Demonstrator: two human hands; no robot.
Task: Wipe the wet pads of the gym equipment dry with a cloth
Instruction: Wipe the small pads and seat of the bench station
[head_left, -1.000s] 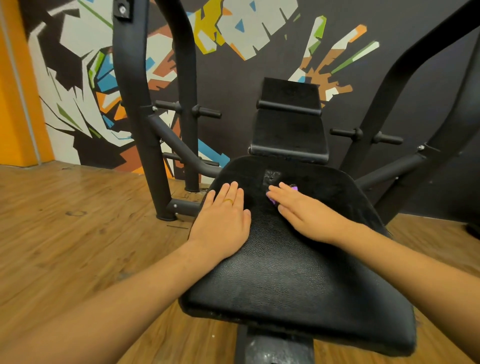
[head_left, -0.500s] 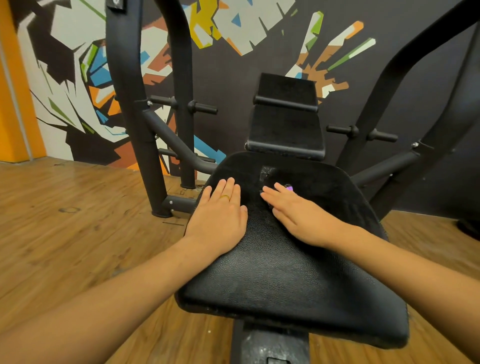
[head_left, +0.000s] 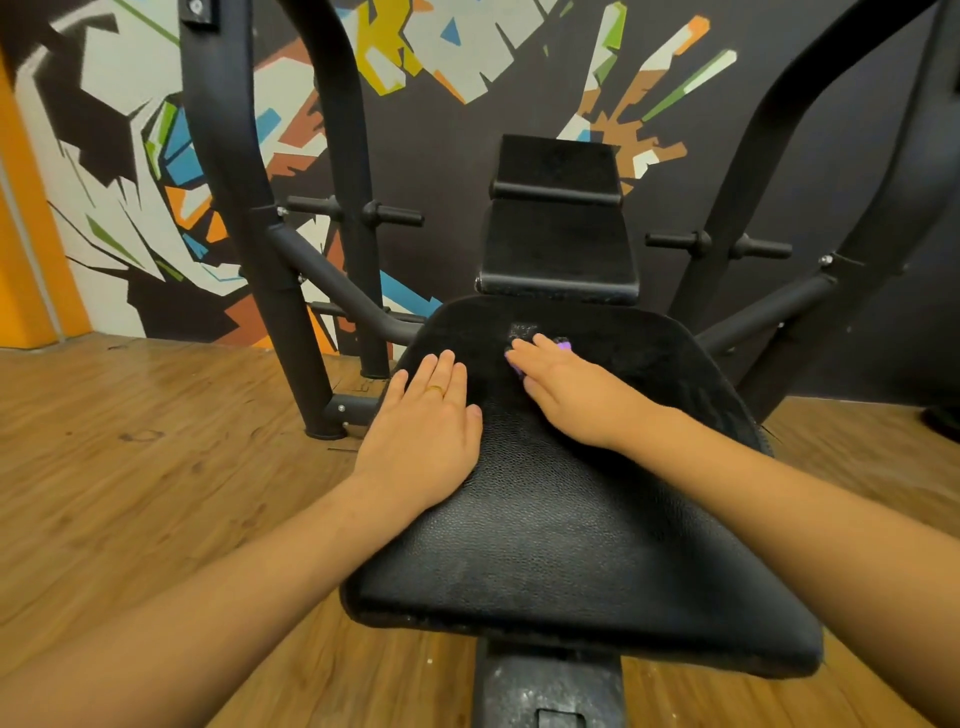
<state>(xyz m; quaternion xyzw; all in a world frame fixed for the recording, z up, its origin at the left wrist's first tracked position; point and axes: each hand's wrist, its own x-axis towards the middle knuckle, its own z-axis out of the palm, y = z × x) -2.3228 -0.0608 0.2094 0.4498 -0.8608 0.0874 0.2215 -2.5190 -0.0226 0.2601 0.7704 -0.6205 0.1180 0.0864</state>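
Little has changed in the last second. The left hand and right hand stay flat with fingers straight, gripping nothing. They press the black cloth spread over the far half of the seat pad at frame centre. Something purple, perhaps a rag, peeks from under the right fingers. Drying looks barely advanced.

Left hand, right hand side by side on seat pad; back pad behind.
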